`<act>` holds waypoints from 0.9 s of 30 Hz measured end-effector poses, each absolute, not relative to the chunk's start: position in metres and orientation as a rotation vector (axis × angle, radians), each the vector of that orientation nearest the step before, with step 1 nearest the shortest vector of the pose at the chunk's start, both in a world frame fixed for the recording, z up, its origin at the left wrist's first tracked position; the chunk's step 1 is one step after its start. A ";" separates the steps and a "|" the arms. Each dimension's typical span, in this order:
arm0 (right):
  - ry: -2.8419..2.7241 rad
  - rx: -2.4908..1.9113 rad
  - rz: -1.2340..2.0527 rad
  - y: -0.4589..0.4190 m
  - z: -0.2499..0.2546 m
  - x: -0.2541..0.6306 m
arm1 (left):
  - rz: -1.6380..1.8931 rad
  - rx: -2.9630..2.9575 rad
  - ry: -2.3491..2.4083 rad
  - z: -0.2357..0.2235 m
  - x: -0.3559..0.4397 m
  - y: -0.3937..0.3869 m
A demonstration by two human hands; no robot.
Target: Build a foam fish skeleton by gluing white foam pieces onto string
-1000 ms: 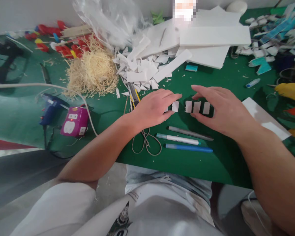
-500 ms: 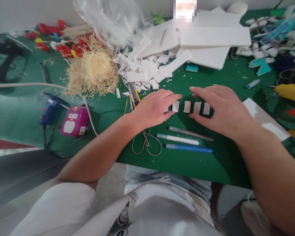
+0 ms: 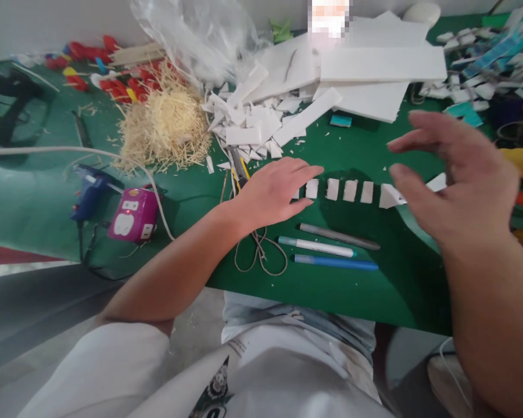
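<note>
Several small white foam pieces lie in a row on the green table (image 3: 409, 302); one foam piece (image 3: 350, 190) is near the row's middle. At the left end, my left hand (image 3: 276, 188) rests with thumb and fingers apart around a foam piece (image 3: 312, 188); another piece is partly hidden under the hand. My right hand (image 3: 457, 168) is raised beyond the right end, fingers apart and holding nothing. Close to its thumb lies a larger pointed foam piece (image 3: 390, 196). Below the row are a grey pen (image 3: 340, 236), a white marker (image 3: 318, 247) and a blue pen (image 3: 335, 262).
A yellow-black cutter (image 3: 239, 168) lies by my left wrist. White foam scraps (image 3: 257, 122), foam sheets (image 3: 379, 64) and a straw heap (image 3: 174, 119) are at the back. To the left are a blue glue gun (image 3: 91, 191), a purple power adapter (image 3: 134, 215) and a white cable (image 3: 150, 180).
My right hand has lifted away from the row and moved right, uncovering the foam pieces at that end. My left hand has stayed almost still.
</note>
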State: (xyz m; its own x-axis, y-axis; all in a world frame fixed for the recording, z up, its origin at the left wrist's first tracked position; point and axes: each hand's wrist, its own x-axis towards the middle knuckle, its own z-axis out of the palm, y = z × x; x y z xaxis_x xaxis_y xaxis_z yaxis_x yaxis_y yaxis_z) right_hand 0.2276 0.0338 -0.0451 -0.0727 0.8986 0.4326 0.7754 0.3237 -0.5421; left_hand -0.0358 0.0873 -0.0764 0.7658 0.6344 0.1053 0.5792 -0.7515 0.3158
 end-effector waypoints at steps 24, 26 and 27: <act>-1.285 -1.241 0.370 0.037 -0.039 0.230 | 0.585 2.122 1.068 -0.028 0.057 0.147; -1.255 -1.159 0.330 0.041 -0.049 0.242 | 0.642 2.113 1.211 -0.021 0.036 0.163; -1.273 -1.115 0.272 0.043 -0.053 0.247 | 0.614 2.182 1.269 -0.018 0.025 0.172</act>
State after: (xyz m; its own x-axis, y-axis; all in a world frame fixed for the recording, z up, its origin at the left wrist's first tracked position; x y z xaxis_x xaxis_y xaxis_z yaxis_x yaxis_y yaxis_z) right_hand 0.2475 0.0433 -0.0532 0.3410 0.7089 0.6174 0.3950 0.4879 -0.7784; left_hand 0.0249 0.1723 -0.0178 0.4534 0.8838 0.1155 0.6392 -0.4127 0.6489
